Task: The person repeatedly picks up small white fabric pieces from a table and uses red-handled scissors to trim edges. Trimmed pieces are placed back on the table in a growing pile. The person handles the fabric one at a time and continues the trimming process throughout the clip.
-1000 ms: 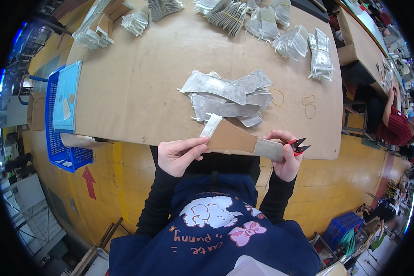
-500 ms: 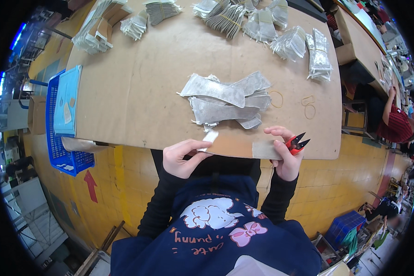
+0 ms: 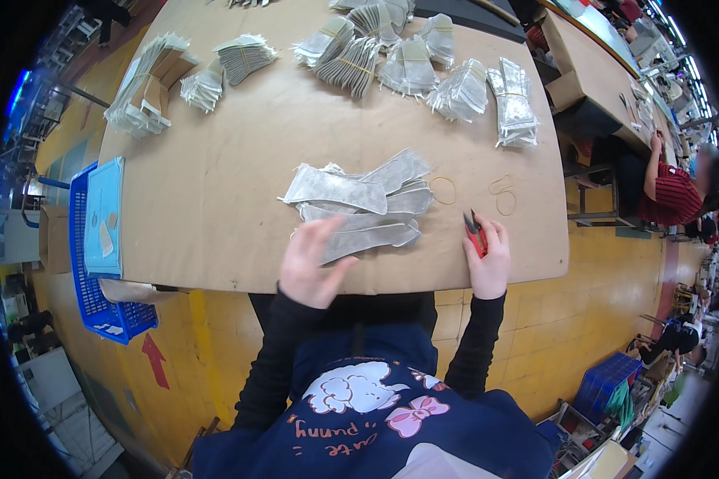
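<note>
1. Thread snips point(image 3: 479, 239), one pair with red handles and dark blades, sit in the grasp of your right hand point(image 3: 491, 267); your fingers curl about the handles, and the tips point away from you over the table.
2. Your left hand point(image 3: 311, 267) is released, its fingers and thumb spread with nothing between them. It is blurred and covers the left end of the lowest piece in the pile; you cannot tell here whether it touches.
3. Grey fabric pieces point(image 3: 335, 193), long and shaped, lie in one loose pile in front of you, mostly between your two hands and beyond them. At least four show; the overlaps hide the full count.
4. Rubber bands lie to the right of the pile: one open loop point(image 3: 453, 196) just beside it, and one twisted figure point(image 3: 503, 195) farther right, which may be one band or two.
5. Bundles point(image 3: 459, 92) of similar pieces, at least ten, stand along the far part of your brown-covered table point(image 3: 240, 207); several show a band around them.
6. One blue basket point(image 3: 108, 313) is at the table's left edge, with one light-blue board point(image 3: 100, 195) beside it carrying two small scraps point(image 3: 106, 239).
7. One co-worker point(image 3: 669, 195) in a red striped top sits at another table on your right.
</note>
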`<state>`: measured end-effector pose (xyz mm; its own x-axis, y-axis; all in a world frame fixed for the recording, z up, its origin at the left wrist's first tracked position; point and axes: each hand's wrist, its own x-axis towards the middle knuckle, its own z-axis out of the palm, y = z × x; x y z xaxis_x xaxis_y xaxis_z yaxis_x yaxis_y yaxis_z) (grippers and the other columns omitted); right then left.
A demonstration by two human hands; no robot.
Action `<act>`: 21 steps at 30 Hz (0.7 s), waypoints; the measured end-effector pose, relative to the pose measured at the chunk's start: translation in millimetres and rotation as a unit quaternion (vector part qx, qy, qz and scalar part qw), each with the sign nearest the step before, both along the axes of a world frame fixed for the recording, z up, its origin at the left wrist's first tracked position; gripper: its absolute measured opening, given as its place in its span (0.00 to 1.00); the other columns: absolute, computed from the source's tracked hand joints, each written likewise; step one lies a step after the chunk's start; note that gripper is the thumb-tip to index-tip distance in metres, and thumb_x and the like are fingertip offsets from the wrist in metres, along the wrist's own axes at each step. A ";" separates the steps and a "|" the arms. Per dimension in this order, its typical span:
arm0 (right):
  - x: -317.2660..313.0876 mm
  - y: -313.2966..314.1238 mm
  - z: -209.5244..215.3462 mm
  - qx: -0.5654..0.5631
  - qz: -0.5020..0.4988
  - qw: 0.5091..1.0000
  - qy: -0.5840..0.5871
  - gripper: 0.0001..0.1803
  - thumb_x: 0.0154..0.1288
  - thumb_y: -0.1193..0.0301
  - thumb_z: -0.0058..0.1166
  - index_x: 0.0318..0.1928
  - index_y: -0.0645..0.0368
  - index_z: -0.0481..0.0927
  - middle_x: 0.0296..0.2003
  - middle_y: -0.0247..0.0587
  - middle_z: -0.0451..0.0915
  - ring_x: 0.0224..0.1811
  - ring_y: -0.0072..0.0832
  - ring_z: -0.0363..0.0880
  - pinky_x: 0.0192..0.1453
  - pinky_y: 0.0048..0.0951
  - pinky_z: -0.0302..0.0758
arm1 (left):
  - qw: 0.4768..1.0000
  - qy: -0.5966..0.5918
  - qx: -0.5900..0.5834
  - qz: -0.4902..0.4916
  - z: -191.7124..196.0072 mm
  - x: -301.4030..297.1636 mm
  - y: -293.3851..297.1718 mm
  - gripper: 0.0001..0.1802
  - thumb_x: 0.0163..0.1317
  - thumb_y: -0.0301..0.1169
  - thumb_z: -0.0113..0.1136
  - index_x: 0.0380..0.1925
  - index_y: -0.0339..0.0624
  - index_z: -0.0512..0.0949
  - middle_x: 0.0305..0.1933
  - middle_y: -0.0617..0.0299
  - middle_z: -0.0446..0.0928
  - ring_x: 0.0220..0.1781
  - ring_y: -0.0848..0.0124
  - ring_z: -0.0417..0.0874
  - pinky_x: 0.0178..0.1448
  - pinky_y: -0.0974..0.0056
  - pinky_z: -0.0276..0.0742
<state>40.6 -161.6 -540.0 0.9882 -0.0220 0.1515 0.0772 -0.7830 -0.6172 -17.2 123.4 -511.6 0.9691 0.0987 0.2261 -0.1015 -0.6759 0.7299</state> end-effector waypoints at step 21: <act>-2.9 5.0 -16.4 0.009 -0.040 0.998 -0.045 0.15 0.58 0.74 0.57 0.47 0.57 0.77 0.44 0.42 0.75 0.43 0.38 0.77 0.46 0.33 0.74 | 0.879 -0.106 -0.455 -0.096 -25.8 -13.2 39.0 0.27 0.55 0.49 0.61 0.46 0.42 0.68 0.38 0.62 0.69 0.35 0.70 0.69 0.43 0.61 0.66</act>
